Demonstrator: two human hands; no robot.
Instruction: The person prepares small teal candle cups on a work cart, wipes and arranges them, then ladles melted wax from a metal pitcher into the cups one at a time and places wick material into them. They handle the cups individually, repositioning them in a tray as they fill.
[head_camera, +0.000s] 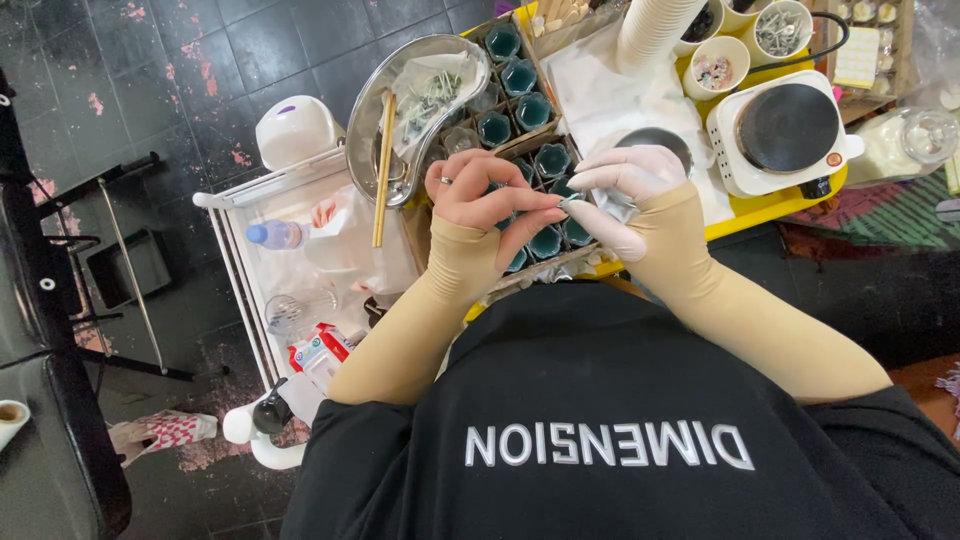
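Bare skin shows on the left hand (478, 200), whose fingers pinch together on a small silvery piece (566, 203). This piece lies just right of them, touching the gloved right hand (625, 190), above teal cups (545, 240).

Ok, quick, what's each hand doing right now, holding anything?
Left hand: bare, fingers pinched on a small silvery piece.
Right hand: white-gloved, closed on the same small piece.
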